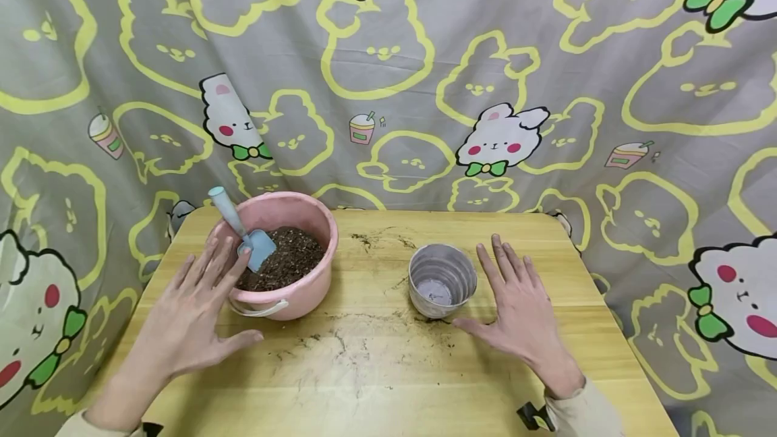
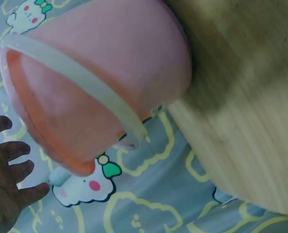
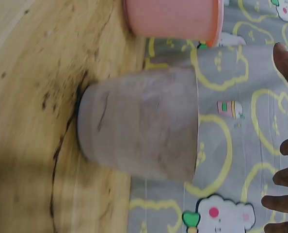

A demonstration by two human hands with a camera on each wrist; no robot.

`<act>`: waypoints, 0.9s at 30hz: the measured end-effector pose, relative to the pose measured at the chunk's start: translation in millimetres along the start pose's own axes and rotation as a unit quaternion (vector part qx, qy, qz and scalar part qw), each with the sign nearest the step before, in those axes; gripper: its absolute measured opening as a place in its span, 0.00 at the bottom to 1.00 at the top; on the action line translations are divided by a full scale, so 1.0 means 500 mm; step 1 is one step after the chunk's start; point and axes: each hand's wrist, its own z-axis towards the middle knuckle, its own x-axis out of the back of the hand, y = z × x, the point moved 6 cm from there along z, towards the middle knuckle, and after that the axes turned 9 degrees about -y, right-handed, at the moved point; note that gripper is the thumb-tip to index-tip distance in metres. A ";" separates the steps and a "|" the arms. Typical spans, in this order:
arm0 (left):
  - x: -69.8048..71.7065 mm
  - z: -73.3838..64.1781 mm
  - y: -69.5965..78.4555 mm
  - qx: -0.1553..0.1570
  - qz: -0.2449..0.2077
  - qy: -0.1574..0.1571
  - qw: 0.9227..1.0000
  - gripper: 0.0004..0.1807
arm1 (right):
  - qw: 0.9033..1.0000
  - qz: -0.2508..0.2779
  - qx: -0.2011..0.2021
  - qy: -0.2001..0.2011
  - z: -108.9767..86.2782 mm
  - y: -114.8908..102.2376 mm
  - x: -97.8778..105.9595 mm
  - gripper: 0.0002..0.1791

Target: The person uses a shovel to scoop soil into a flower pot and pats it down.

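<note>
A pink bucket [image 1: 315,288] of dark soil [image 1: 291,258] stands at the left of the table, its pale handle [image 2: 86,80] hanging down the near side. On the soil lies a light blue hand shovel [image 1: 257,248], its grip leaning over the rim. My left hand [image 1: 197,312], fingers spread, is at the bucket's near left and holds nothing. Right of the middle stands a grey ridged pot [image 1: 442,282], with nothing but some dirt on its bottom. Beside it on the right is my right hand [image 1: 516,309], fingers straight and thumb out toward the pot, holding nothing.
Crumbs of soil [image 1: 340,342] are scattered over the wooden table [image 1: 376,396], mostly between bucket and pot and along the back. A grey curtain [image 1: 400,32] with yellow cartoon outlines hangs behind the table and along its sides.
</note>
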 end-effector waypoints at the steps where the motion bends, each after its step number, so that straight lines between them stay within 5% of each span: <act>1: 0.004 0.002 -0.002 -0.003 0.001 0.003 1.000 0.65 | 1.000 0.004 0.003 -0.001 0.006 -0.008 -0.002 0.69; 12: 0.042 0.041 -0.050 -0.029 0.018 -0.002 0.999 0.63 | 0.998 0.018 0.054 -0.036 0.089 -0.118 -0.030 0.67; 27: 0.087 0.143 -0.134 -0.074 0.056 -0.032 0.995 0.54 | 0.990 0.019 0.124 -0.066 0.195 -0.262 -0.062 0.65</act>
